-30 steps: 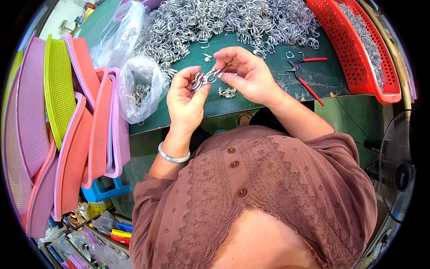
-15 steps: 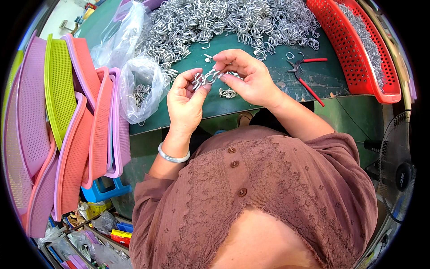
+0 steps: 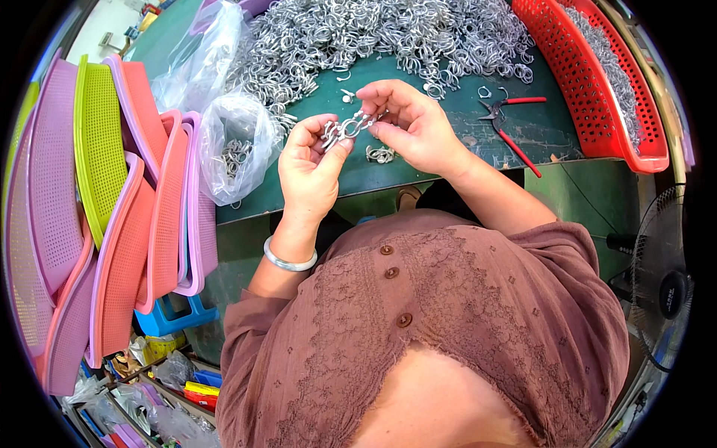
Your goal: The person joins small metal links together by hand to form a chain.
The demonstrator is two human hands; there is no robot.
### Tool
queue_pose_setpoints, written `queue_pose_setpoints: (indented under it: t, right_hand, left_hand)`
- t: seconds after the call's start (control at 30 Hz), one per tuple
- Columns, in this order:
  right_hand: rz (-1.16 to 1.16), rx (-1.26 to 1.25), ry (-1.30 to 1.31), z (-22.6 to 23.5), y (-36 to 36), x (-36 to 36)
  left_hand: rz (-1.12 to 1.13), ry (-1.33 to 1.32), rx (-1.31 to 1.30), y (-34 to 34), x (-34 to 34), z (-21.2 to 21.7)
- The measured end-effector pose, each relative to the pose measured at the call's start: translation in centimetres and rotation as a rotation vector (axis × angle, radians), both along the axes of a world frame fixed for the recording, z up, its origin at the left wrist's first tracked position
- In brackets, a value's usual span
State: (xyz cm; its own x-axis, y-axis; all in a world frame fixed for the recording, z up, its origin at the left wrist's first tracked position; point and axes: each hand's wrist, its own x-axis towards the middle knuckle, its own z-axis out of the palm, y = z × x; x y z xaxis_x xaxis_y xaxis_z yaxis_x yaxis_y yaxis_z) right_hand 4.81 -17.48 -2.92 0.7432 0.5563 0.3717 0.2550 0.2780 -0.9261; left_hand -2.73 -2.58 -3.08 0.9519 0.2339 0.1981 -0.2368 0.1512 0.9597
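Over the near edge of the green table, my left hand (image 3: 310,170) is closed on a cluster of small silver metal rings (image 3: 348,130) at its thumb and fingertips. The fingers of my right hand (image 3: 418,131) pinch the other end of the same cluster, so the rings stretch between both hands. Exact links among the rings are too small to make out. Beneath my right hand lies a small group of loose rings (image 3: 381,154) on the table. A clear plastic bag (image 3: 246,138) with rings inside stands left of my left hand.
A large heap of silver rings (image 3: 373,37) covers the table's far side. Red-handled pliers (image 3: 502,123) lie to the right, near a red perforated basket (image 3: 597,97). Stacked purple, green and pink baskets (image 3: 157,194) stand at the left. A fan (image 3: 665,284) is at the right.
The ring cluster shows a little more stretched between my hands, with the right fingers shifted slightly to the right. Otherwise the table's things look the same.
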Motion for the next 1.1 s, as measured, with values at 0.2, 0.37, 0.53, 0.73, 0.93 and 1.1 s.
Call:
queue_pose_setpoints:
  t: [0.2,0.37,0.53,0.73,0.93,1.1]
  right_hand:
    - [0.063,0.070,0.131,-0.20,0.10,0.04]
    - [0.111,0.085,0.189,-0.07,0.02,0.03]
    - [0.130,0.122,0.270,-0.11,0.16,0.06]
    - [0.173,0.131,0.336,-0.43,0.06,0.34]
    - [0.207,0.093,0.355,-0.39,-0.01,0.24]
    - [0.144,-0.008,0.161,0.04,-0.15,0.08]
  left_hand:
    - [-0.013,0.020,-0.044,-0.02,-0.03,-0.05]
    - [-0.023,0.045,-0.061,-0.13,-0.11,0.32]
    - [-0.026,0.064,-0.041,-0.14,-0.23,0.47]
    - [-0.036,0.069,-0.042,-0.17,-0.33,0.61]
    - [-0.041,0.061,-0.034,-0.12,-0.32,0.36]
    - [-0.033,0.038,-0.022,-0.12,-0.38,0.44]
